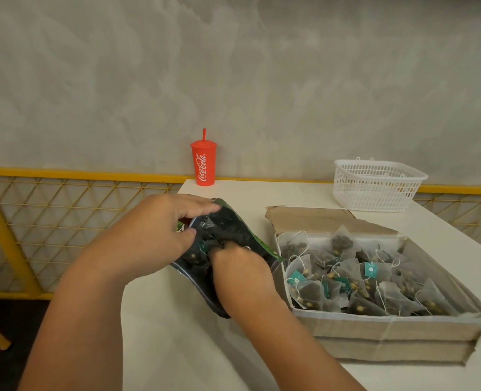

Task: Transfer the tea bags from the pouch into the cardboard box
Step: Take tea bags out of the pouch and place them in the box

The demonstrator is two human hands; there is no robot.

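Observation:
A dark pouch with green edges lies on the white table, its mouth facing me. My left hand grips the pouch's upper edge and holds it open. My right hand reaches into the mouth, fingers hidden inside among dark tea bags, so what they hold is not visible. To the right stands an open cardboard box holding several pyramid tea bags with strings and teal tags.
A red Coca-Cola cup with a straw stands at the table's far edge by the wall. A white plastic basket sits behind the box. A yellow mesh railing runs along the left and back.

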